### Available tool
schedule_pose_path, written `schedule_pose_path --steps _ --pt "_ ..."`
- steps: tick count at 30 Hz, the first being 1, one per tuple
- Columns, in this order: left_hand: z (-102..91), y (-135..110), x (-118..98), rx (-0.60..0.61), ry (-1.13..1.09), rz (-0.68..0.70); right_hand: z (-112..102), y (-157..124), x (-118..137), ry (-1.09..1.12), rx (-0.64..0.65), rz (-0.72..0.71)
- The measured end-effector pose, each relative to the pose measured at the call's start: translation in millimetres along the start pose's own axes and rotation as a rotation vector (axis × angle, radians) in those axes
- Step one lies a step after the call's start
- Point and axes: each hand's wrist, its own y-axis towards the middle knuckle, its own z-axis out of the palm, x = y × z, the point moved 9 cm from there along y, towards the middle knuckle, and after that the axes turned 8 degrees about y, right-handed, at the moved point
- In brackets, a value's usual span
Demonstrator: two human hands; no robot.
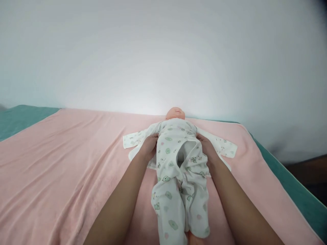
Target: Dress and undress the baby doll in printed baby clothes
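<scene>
A baby doll [175, 114] lies on its back, its head toward the wall. White baby pants [167, 160] with green and pink prints cover it from the chest down, and an opening shows at the crotch. Beneath the doll a matching baby shirt [226, 148] is spread, both sleeves stretched outward. My left hand [150, 146] is closed at the left side of the pants, its fingertips partly hidden by the cloth. On the opposite side my right hand [206, 147] grips the pants' edge, fingers mostly tucked behind the fabric. A bit of the doll's foot [195, 239] shows at the bottom.
A pink blanket [63, 163] with folds on the left lies under everything. Green bedding [28, 117] shows at the left and right edges. A pale wall [163, 58] rises directly behind the doll's head. Something dark brown [309, 170] stands beyond the right edge.
</scene>
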Motion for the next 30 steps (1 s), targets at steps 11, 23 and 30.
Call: schedule_pose_path --steps 11,23,30 --pt "14.8 -19 -24 0.101 0.258 0.148 5 -5 6 -0.046 0.143 0.009" --pt "15.3 -22 -19 0.028 0.105 -0.026 7 -7 8 -0.287 0.122 -0.004" --pt "18.4 -24 -23 -0.012 0.075 -0.004 11 -12 29 -0.543 0.053 -0.223"
